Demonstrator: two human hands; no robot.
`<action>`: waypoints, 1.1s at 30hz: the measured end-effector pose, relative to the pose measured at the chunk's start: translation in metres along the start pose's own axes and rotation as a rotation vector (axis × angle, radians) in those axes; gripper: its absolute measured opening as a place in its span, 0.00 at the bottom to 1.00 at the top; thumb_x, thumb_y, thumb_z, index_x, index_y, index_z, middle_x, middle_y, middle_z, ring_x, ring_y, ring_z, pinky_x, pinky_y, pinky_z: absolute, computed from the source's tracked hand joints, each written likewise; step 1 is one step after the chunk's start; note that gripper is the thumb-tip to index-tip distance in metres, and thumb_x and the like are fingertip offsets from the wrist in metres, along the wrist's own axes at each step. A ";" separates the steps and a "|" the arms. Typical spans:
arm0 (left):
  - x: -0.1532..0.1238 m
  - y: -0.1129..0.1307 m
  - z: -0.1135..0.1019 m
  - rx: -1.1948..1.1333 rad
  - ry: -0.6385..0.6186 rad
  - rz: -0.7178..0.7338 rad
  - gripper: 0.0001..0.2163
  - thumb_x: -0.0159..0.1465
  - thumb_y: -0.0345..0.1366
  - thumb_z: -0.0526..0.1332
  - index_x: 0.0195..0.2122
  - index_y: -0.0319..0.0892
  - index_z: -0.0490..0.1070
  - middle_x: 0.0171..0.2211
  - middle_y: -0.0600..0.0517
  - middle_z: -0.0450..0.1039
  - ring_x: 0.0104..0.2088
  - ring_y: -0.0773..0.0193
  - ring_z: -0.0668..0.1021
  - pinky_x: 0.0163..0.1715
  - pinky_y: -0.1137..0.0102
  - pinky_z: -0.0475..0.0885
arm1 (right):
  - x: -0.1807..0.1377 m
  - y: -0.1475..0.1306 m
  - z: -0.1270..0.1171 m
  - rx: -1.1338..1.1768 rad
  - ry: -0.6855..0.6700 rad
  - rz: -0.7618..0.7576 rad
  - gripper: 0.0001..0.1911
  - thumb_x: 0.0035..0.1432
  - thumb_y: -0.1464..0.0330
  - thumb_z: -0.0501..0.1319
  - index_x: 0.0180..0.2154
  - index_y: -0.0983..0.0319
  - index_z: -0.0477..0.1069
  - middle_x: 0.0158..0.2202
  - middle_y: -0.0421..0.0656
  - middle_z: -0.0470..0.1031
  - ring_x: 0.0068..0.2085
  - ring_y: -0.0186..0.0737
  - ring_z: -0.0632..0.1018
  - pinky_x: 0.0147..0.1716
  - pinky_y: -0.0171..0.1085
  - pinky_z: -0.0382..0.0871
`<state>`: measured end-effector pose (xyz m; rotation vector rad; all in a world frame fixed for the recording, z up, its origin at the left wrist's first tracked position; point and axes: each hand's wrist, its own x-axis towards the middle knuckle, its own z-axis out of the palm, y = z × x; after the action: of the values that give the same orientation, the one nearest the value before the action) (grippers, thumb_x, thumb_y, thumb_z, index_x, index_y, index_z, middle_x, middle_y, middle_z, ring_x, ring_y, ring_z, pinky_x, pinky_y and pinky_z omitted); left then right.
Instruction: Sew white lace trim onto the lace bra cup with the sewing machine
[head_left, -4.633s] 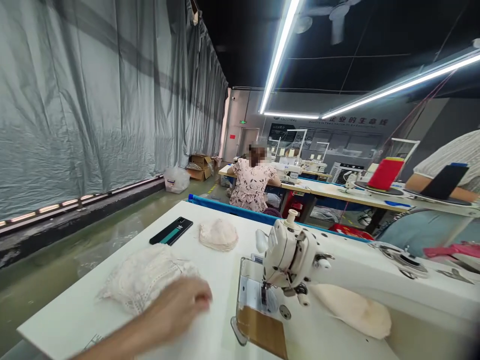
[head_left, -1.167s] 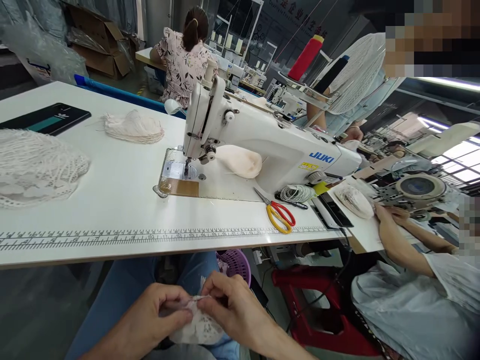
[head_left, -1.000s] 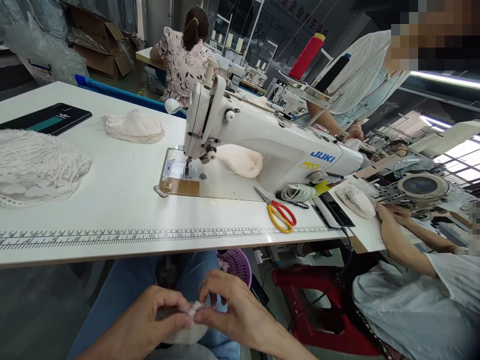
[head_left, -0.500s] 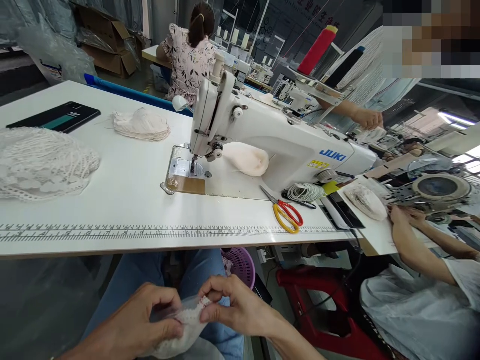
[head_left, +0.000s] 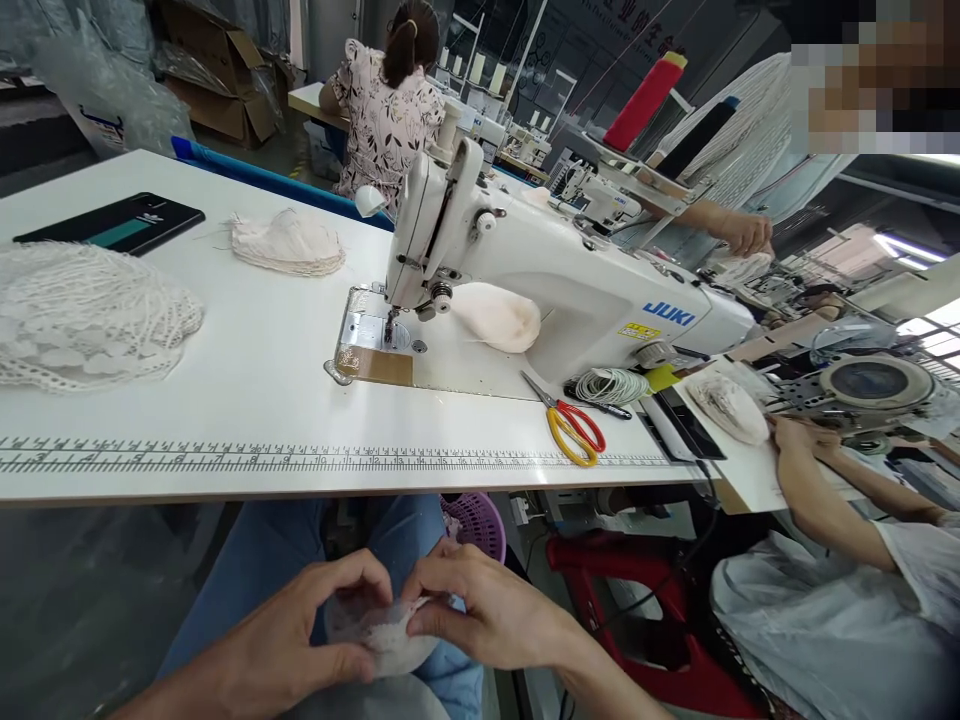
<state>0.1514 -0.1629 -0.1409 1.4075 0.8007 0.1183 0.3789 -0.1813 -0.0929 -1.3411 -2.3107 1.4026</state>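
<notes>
Above my lap, below the table edge, both hands hold a small white lace piece (head_left: 396, 640) with a sheer layer. My left hand (head_left: 300, 625) grips its left side between thumb and fingers. At the top right edge, the thumb and fingertips of my right hand (head_left: 480, 605) pinch it. Beyond the table edge stands a white sewing machine (head_left: 570, 260), with a pale rounded fabric piece (head_left: 496, 318) under its arm. A stack of white lace pieces (head_left: 90, 315) lies at the left, and a smaller pale fabric stack (head_left: 286, 243) lies behind.
Scissors (head_left: 574, 430) with red and yellow handles lie near the table's front edge, beside a coil of cord (head_left: 607, 385). A dark phone-like box (head_left: 120, 222) is at the back left. A purple basket (head_left: 484, 525) stands below. Co-workers (head_left: 832, 610) sit at right and ahead.
My hands have drawn slightly closer together, and the lace piece has turned and shifted a little right. The camera view has moved slightly.
</notes>
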 end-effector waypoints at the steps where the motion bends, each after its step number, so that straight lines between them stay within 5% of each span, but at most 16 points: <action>1: 0.003 -0.002 0.002 -0.001 0.012 0.023 0.12 0.53 0.35 0.62 0.39 0.47 0.68 0.38 0.56 0.67 0.42 0.59 0.68 0.44 0.71 0.60 | 0.000 -0.001 -0.001 -0.014 -0.014 0.000 0.06 0.62 0.68 0.60 0.40 0.59 0.74 0.29 0.38 0.74 0.36 0.37 0.71 0.39 0.32 0.63; 6: 0.008 -0.015 0.003 0.014 0.009 0.083 0.08 0.54 0.38 0.64 0.29 0.44 0.65 0.31 0.58 0.66 0.36 0.62 0.68 0.39 0.73 0.61 | 0.000 0.001 -0.002 -0.030 -0.029 0.013 0.06 0.62 0.68 0.59 0.40 0.59 0.74 0.31 0.39 0.74 0.37 0.37 0.72 0.40 0.33 0.64; 11: -0.002 -0.018 0.000 0.102 -0.012 0.009 0.09 0.55 0.39 0.65 0.27 0.44 0.65 0.34 0.57 0.70 0.41 0.60 0.69 0.47 0.71 0.58 | -0.001 0.008 0.000 -0.006 0.022 0.015 0.05 0.62 0.68 0.60 0.40 0.60 0.74 0.34 0.41 0.76 0.39 0.38 0.72 0.41 0.33 0.64; 17: -0.017 -0.006 -0.002 0.060 0.138 -0.041 0.13 0.57 0.45 0.61 0.23 0.44 0.63 0.33 0.55 0.72 0.40 0.57 0.70 0.46 0.67 0.59 | -0.001 0.014 0.004 0.060 0.061 0.046 0.05 0.61 0.68 0.61 0.38 0.60 0.74 0.34 0.40 0.76 0.39 0.38 0.73 0.41 0.34 0.65; 20: -0.014 -0.004 -0.002 0.050 0.157 -0.064 0.08 0.53 0.41 0.63 0.27 0.45 0.66 0.32 0.55 0.70 0.38 0.58 0.69 0.41 0.69 0.61 | 0.000 0.015 0.007 0.138 0.069 0.046 0.05 0.60 0.67 0.62 0.37 0.61 0.75 0.30 0.40 0.75 0.35 0.36 0.74 0.37 0.32 0.65; 25: 0.003 -0.008 0.003 -0.123 0.039 -0.011 0.25 0.47 0.43 0.68 0.47 0.45 0.66 0.30 0.58 0.64 0.33 0.62 0.66 0.33 0.72 0.60 | 0.001 0.015 0.010 0.200 0.098 0.025 0.05 0.58 0.67 0.64 0.36 0.62 0.76 0.28 0.38 0.74 0.32 0.34 0.74 0.35 0.30 0.65; 29: 0.011 -0.008 0.007 -0.078 -0.004 0.052 0.13 0.51 0.46 0.65 0.23 0.41 0.70 0.25 0.58 0.58 0.28 0.66 0.63 0.28 0.73 0.57 | 0.000 0.016 0.011 0.227 0.119 0.024 0.05 0.57 0.67 0.64 0.36 0.62 0.75 0.27 0.38 0.74 0.32 0.34 0.74 0.35 0.30 0.66; 33: 0.008 -0.006 0.007 -0.108 0.044 0.040 0.12 0.51 0.43 0.64 0.19 0.41 0.70 0.29 0.54 0.67 0.33 0.61 0.69 0.35 0.72 0.62 | 0.001 0.019 0.014 0.305 0.110 0.033 0.08 0.56 0.65 0.65 0.36 0.63 0.75 0.27 0.38 0.74 0.31 0.33 0.75 0.32 0.29 0.66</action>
<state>0.1586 -0.1659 -0.1504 1.3229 0.7912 0.2211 0.3831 -0.1860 -0.1154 -1.3306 -1.9202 1.5706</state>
